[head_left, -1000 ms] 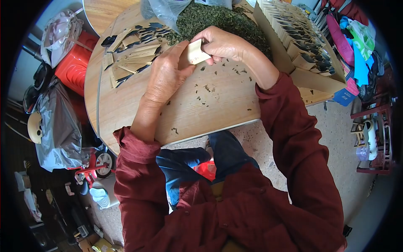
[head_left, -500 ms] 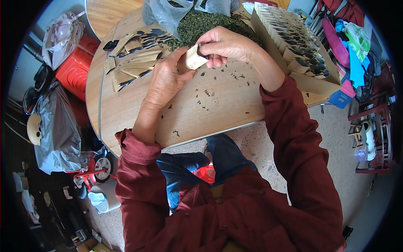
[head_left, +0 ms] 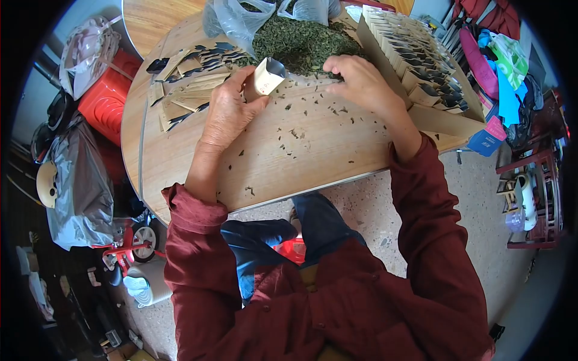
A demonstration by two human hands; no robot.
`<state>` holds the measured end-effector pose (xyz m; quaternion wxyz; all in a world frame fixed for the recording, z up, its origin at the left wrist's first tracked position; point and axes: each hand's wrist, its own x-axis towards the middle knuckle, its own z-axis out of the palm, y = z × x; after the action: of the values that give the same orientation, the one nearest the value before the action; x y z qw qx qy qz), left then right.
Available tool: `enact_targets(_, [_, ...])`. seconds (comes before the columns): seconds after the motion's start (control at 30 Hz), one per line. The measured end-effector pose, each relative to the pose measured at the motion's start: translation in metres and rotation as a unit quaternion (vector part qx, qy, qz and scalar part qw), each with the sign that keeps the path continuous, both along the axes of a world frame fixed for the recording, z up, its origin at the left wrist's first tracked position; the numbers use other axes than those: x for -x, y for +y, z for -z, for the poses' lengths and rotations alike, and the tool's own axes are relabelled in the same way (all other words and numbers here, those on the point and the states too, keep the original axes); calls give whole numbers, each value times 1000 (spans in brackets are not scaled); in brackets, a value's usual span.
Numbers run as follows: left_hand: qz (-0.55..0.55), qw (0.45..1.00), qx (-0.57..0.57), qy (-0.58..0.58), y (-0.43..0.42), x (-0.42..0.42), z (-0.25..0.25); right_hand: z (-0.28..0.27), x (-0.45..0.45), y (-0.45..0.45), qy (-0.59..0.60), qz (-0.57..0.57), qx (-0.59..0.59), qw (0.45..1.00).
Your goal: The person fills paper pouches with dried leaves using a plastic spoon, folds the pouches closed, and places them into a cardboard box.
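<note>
My left hand (head_left: 229, 114) is closed around a small tan paper packet (head_left: 263, 83) and holds it upright above the table. The packet's mouth gapes, showing a shiny dark lining. At the near right edge of a heap of dried green leaves (head_left: 301, 43), my right hand (head_left: 366, 85) has its thumb and curled fingers apart. Nothing plainly shows in its grip, though the fingertips are partly hidden. Left of the heap lie many flat paper packets (head_left: 186, 99) with dark ends. Leaf crumbs (head_left: 294, 132) are scattered between my hands and the table's near edge.
A cardboard box (head_left: 445, 123) packed with rows of packets stands at the table's right. Clear plastic bags (head_left: 238, 27) lie against the heap's back. The round wooden table (head_left: 301, 162) ends just before my lap. A red plastic stool (head_left: 111, 90) stands to the left.
My right hand has left the packet's mouth and moved right, to the edge of the leaf heap, its fingers loosening. My left hand keeps the packet, now slightly further left and with its mouth uncovered.
</note>
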<state>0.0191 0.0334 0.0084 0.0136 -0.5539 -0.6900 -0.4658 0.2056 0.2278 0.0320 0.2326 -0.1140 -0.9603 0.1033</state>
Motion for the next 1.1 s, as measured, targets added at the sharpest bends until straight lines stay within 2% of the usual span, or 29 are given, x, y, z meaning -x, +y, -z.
enact_targets(0.1, [0,1000,4,-2,1,1,3,9,7,-5,-52,18,-29,998])
enact_targets(0.43, [-7,1000,19,1,0,0,0,37,27,14,-22,27,-109,993])
enact_targets(0.53, [-14,1000,14,5,-1,3,2,29,23,13,12,-21,-83,996])
enact_targets(0.6, [-12,1000,15,1,-1,4,2,16,16,3,13,-5,20,1000])
enact_targets(0.63, [-8,1000,15,-2,-1,3,1,17,15,4,13,-5,20,1000])
enact_targets(0.7, [-8,1000,16,-4,0,4,2,19,14,8,72,-34,122,989])
enact_targets(0.73, [-9,1000,17,-7,0,5,2,21,13,11,71,-35,121,989])
enact_targets(0.8, [-8,1000,15,-5,0,5,2,21,12,14,119,-74,242,960])
enact_targets(0.83, [-5,1000,14,-4,0,5,2,21,11,15,118,-75,241,960])
enact_targets(0.9, [-4,1000,12,-2,0,6,2,13,7,11,126,-52,322,937])
enact_targets(1.03, [-5,1000,16,1,1,4,1,0,7,7,91,-4,334,938])
enact_targets(1.1, [-6,1000,13,5,2,4,2,1,15,12,94,8,223,970])
